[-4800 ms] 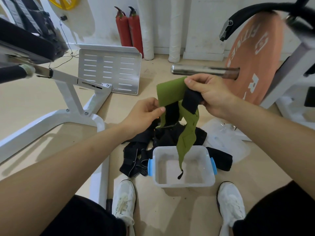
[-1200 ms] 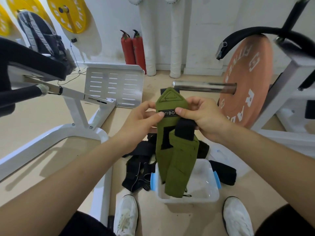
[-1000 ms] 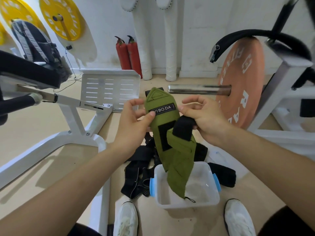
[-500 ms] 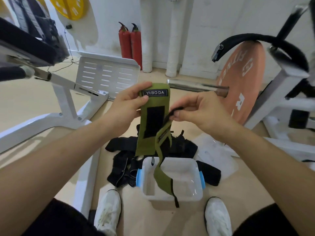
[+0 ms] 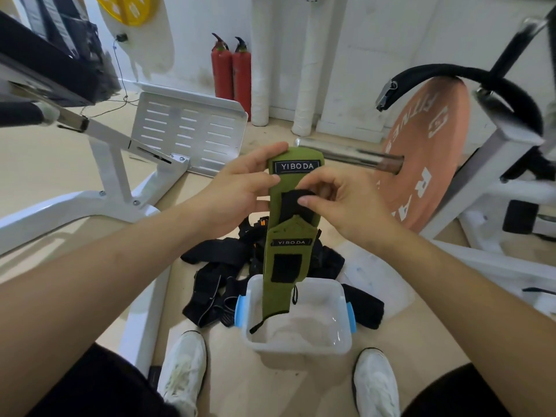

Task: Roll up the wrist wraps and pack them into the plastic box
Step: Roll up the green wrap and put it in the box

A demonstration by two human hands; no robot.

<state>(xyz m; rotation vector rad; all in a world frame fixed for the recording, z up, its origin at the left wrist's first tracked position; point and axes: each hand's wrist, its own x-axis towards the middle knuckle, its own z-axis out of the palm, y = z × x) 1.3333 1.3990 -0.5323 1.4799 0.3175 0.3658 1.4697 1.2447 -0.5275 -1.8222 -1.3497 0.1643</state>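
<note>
Colour log: wraps, box, surroundings.
Olive green on the wrist wraps (image 5: 272,296), with black square patches, black cord loops and black labels lettered white, YIBODA. Solid black on the loose wraps (image 5: 210,257), one edged with a thin pale line, against beige floor (image 5: 60,164). Translucent white on the plastic box (image 5: 298,347), light blue at both latches. Terracotta weight plate (image 5: 421,164) lettered white; red fire extinguishers (image 5: 231,70); yellow disc (image 5: 126,7); white shoes (image 5: 183,368); white machine frame (image 5: 105,164).

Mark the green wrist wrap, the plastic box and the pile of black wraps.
green wrist wrap (image 5: 294,166): head view, upper YIBODA label.
plastic box (image 5: 301,347): head view, front wall.
pile of black wraps (image 5: 210,251): head view, leftmost strap.
</note>
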